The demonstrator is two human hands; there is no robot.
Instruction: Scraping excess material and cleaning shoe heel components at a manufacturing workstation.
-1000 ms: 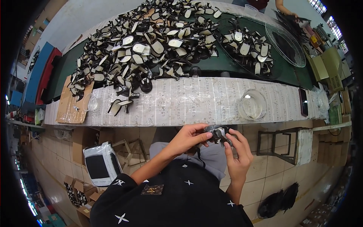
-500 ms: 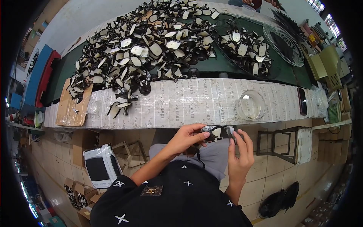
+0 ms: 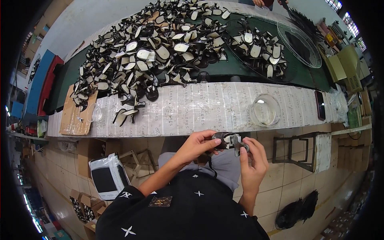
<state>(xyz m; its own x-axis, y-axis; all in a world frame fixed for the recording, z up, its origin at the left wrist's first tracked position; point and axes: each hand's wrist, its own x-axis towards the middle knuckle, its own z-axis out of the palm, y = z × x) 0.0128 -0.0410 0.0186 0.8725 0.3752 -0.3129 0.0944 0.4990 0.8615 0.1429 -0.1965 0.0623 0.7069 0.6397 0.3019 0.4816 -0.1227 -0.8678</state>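
In front of my lap, my left hand point(image 3: 199, 145) grips a small black and cream piece point(image 3: 224, 140), perhaps a shoe part, between thumb and fingers. My right hand point(image 3: 254, 160) pinches its other end, where a grey, glossy bit stands up beside my thumb. My fingers partly cover the piece. Beyond the table edge lies a large heap of similar black and cream pieces point(image 3: 163, 52). One loose piece point(image 3: 126, 115) sits on the wrapped front strip of the table point(image 3: 184, 116).
A round clear plastic container point(image 3: 266, 110) stands on the table's front strip, and a smaller clear cup point(image 3: 95, 112) sits on cardboard at left. A basket of pieces point(image 3: 256, 51), a wire basket point(image 3: 299, 44) and a phone point(image 3: 320, 105) are at right. Another person's hand point(image 3: 259, 3) shows at the far edge.
My right fingers have turned the grey end of the piece upward, and my right hand has shifted slightly. My left hand keeps its grip in nearly the same place.
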